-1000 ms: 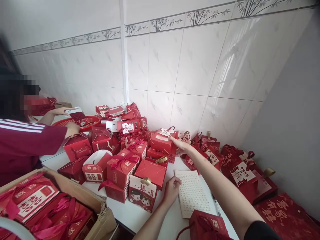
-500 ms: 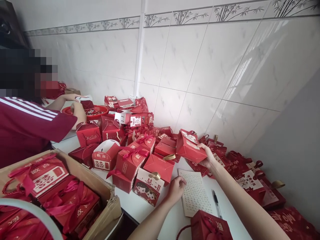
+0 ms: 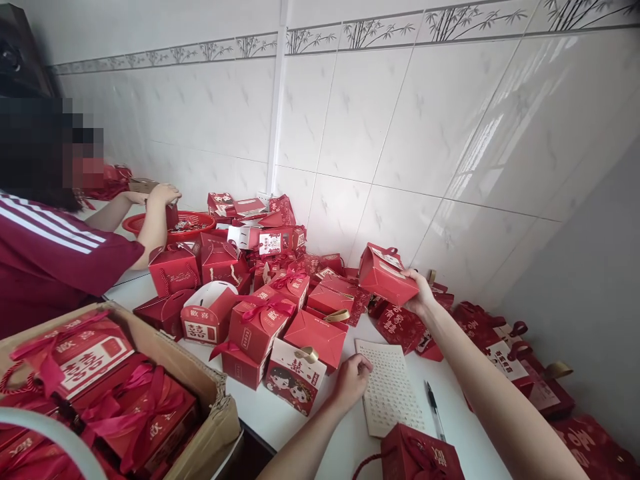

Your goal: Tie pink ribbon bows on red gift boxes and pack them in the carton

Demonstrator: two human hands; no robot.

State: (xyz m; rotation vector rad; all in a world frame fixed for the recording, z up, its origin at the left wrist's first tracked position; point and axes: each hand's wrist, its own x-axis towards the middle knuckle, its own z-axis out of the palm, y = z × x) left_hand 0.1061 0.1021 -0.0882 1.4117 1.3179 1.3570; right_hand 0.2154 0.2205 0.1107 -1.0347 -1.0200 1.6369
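Note:
My right hand (image 3: 419, 293) grips a red gift box (image 3: 384, 272) by its near right edge, holding it up and tilted above the pile. The box has a white label on top and a small ribbon loop. My left hand (image 3: 354, 379) rests loosely curled at the left edge of a written notebook (image 3: 393, 387), with nothing seen in its fingers. Just left of it stands a red box (image 3: 316, 333) with a cartoon couple on its front and a gold ribbon loop. A black pen (image 3: 434, 408) lies right of the notebook.
A cardboard carton (image 3: 215, 400) of ribboned boxes fills the lower left. Red boxes (image 3: 273, 313) crowd the white table, with bags (image 3: 500, 347) along the right. A red box (image 3: 423, 453) stands at the front. A co-worker (image 3: 60, 247) works by a red basket (image 3: 200, 219).
My right hand has lifted the gift box slightly up and to the right, away from the boxes below. My left hand stays put. The co-worker's hands have shifted over a box at the basket.

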